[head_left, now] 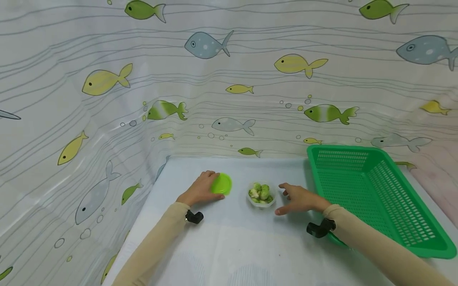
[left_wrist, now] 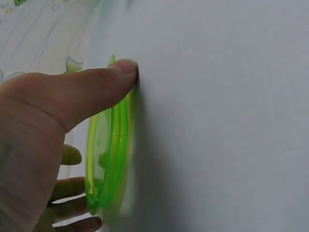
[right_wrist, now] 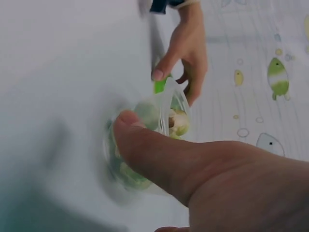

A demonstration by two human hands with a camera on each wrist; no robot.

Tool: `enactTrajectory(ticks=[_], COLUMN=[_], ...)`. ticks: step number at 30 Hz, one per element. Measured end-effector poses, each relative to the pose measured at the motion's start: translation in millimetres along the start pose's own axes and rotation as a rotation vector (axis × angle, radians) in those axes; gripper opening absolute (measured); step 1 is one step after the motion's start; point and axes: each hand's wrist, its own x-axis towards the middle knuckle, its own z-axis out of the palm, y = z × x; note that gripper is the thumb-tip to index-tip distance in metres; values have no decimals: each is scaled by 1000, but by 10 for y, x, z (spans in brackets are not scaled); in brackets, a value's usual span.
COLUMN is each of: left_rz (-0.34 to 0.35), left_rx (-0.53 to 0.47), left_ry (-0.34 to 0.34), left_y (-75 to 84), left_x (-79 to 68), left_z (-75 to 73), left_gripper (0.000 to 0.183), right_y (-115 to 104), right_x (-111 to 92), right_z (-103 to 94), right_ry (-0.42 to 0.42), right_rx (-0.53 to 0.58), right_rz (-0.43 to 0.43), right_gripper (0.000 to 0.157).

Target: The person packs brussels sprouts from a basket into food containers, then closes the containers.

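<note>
A translucent lime-green lid point(head_left: 222, 184) is at the left of the white table. My left hand point(head_left: 203, 189) grips it by its edge, with the thumb at the near rim and the fingers round the far side. In the left wrist view the lid point(left_wrist: 108, 159) appears edge-on, a shadow beside it on the cloth. To its right, a clear plastic container point(head_left: 262, 205) holds several Brussels sprouts point(head_left: 260, 192). My right hand point(head_left: 297, 198) is just right of that container, fingers spread and thumb apart, holding nothing. In the right wrist view its thumb overlaps the container point(right_wrist: 165, 113).
A large green plastic basket point(head_left: 361, 198) with slotted sides stands on the right of the table, partly behind my right forearm. A fish-patterned sheet point(head_left: 200, 91) hangs behind the table and along its left side. White cloth point(head_left: 250, 242) covers the tabletop.
</note>
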Motion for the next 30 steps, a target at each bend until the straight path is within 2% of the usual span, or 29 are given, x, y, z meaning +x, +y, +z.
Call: enactTrajectory(ticks=[8, 12, 16, 21, 25, 30], left_rz=[24, 66, 116, 175, 221, 270], left_rx=[-21, -83, -143, -164, -166, -168], left_ry=[83, 113, 119, 94, 86, 88], left_y=[-117, -83, 50, 284, 453, 595], left_x=[-27, -27, -26, -4, 25, 65], left_z=[58, 60, 5, -106, -154, -150], left_gripper=[92, 91, 91, 91, 89, 87], right_y=[0, -7, -91, -317, -467, -497], right_x=[29, 15, -58, -223, -319, -341], right_z=[26, 14, -7, 66, 194, 436], right_ry=[0, 8, 59, 188, 257, 318], right_rx=[-14, 13, 92, 253, 392, 502], right_rz=[43, 41, 30, 46, 118, 198], right_gripper=[103, 104, 107, 119, 126, 125])
